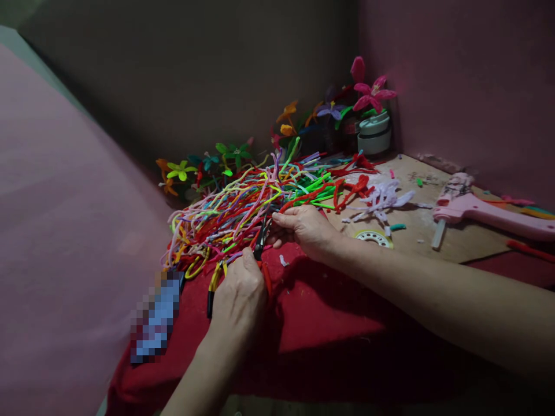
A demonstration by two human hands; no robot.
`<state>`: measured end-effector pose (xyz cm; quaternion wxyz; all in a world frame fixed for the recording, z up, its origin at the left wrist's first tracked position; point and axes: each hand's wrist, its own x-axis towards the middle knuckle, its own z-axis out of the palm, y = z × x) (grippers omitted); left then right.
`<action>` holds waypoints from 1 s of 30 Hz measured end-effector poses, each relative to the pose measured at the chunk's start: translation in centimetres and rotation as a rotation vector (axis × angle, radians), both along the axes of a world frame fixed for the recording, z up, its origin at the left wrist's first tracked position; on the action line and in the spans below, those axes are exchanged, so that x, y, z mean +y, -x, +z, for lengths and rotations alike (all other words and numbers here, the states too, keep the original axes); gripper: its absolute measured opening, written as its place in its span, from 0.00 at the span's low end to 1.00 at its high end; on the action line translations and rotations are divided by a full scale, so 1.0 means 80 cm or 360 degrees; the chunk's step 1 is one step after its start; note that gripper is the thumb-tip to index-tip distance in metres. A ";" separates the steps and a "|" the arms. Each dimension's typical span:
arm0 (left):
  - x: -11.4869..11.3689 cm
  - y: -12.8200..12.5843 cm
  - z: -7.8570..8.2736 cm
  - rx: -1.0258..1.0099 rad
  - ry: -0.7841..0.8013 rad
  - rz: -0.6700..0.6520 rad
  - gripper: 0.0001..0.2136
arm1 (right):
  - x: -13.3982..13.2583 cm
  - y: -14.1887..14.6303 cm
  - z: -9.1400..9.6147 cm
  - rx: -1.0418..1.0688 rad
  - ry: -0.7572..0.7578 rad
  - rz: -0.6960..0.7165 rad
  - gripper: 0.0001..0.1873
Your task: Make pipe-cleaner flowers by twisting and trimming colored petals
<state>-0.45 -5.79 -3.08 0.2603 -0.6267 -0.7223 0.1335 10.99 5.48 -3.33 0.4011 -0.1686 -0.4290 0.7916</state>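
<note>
My left hand (241,289) is closed round scissors (259,247) with dark blades and a red handle. The blades point up and away, close to the fingertips of my right hand (306,228). Thumb and fingers of that hand pinch a red pipe cleaner (310,196), which runs off to the upper right. Just beyond both hands lies a large heap of coloured pipe cleaners (234,214). Pliers with yellow and black handles (213,286) rest beside my left hand, and a yellow handle loop (197,266) sticks out from the heap.
A pink glue gun (489,214) lies on a board (416,248) at the right. Near it are a white pipe-cleaner bundle (384,199) and a roll of tape (373,238). Pipe-cleaner flowers (236,153) and a pale container (374,136) line the back wall. Red cloth (321,323) covers the table.
</note>
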 end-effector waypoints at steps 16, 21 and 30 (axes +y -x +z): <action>-0.004 0.005 0.000 -0.0097 -0.0047 -0.0027 0.16 | -0.001 -0.001 0.002 -0.0032 0.0086 -0.0056 0.13; -0.008 0.029 0.006 -0.0219 -0.0267 -0.0058 0.16 | 0.004 0.001 0.000 -0.0018 0.0067 -0.0187 0.12; -0.017 0.043 -0.009 -0.0492 0.0254 -0.0429 0.18 | 0.010 -0.002 0.005 0.0180 0.0099 -0.0489 0.08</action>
